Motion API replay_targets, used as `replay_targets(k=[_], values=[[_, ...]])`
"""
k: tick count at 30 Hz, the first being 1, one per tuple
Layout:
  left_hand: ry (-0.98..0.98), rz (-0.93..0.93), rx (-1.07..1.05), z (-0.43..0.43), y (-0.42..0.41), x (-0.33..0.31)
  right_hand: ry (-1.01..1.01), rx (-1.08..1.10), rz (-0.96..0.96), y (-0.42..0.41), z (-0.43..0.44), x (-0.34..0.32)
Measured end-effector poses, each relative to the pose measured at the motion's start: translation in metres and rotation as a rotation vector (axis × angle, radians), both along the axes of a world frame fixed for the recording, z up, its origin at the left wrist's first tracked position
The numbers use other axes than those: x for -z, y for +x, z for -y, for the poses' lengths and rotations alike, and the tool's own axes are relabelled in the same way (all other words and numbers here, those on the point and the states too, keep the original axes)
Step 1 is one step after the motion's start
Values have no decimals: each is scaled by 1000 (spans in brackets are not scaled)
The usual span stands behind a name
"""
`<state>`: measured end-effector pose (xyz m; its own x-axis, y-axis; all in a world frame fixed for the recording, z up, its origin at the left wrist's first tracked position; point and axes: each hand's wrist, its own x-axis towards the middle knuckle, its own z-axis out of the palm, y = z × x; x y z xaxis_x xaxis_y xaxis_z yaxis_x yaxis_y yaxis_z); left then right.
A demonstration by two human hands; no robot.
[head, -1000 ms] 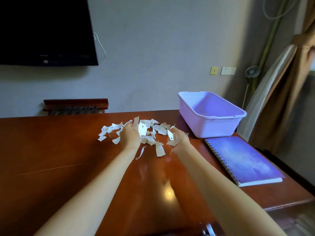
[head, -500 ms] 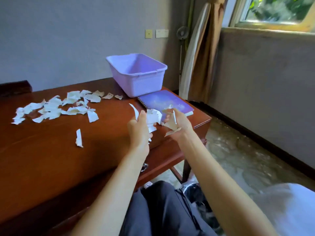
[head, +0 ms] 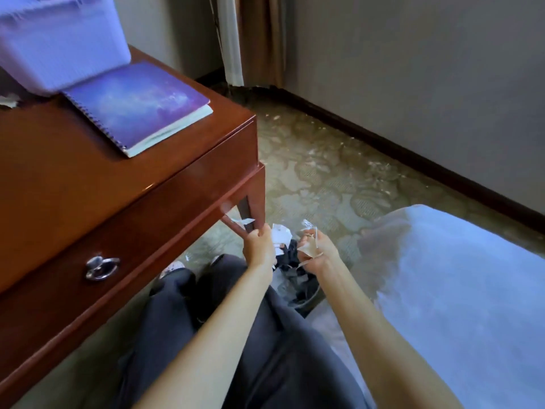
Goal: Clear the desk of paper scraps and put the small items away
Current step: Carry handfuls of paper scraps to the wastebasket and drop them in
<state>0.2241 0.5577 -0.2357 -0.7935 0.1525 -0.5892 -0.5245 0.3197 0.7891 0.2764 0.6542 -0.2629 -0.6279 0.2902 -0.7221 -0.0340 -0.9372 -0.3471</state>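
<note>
Both hands are off the desk, down beside its right front leg. My left hand [head: 259, 245] grips white paper scraps [head: 280, 235], one strip sticking out to the left. My right hand [head: 317, 252] grips a bunch of pale scraps [head: 308, 247]. Directly below the hands sits a dark waste bin [head: 298, 283] with a black liner, partly hidden by my arms. A few scraps [head: 7, 101] lie on the desk [head: 59, 172] at the far left edge.
A purple spiral notebook [head: 138, 106] lies near the desk corner, with a lilac plastic tub [head: 59, 39] behind it. The desk drawer has a metal ring pull [head: 101, 267]. A white bed [head: 460, 290] is at the right. My dark trousers fill the lower middle.
My hands lifted handfuls of scraps off the desk and carried them right and down over the bin. My view swung from the desk top to the floor beside it.
</note>
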Motion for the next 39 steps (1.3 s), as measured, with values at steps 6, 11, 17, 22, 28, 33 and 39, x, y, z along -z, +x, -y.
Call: replay_targets(k=[6,11,17,22,28,33,39], values=[[-212,121,114,-37,-10,82,2,-78,346,-1,-17,96],[-273,268,137,-60,-18,110,-92,-115,407,-17,-22,136],[-258,455,-37,-70,-38,142,-88,-96,593,-25,-26,172],[-95,689,-197,-67,-46,155,-141,-103,697,-32,-30,183],[-37,766,-220,-65,-49,158,-209,-58,761,-29,-33,178],[5,780,-182,-62,-48,138,-165,-74,762,-26,-32,158],[36,690,-173,-49,-49,103,-77,-106,730,-24,-24,123]])
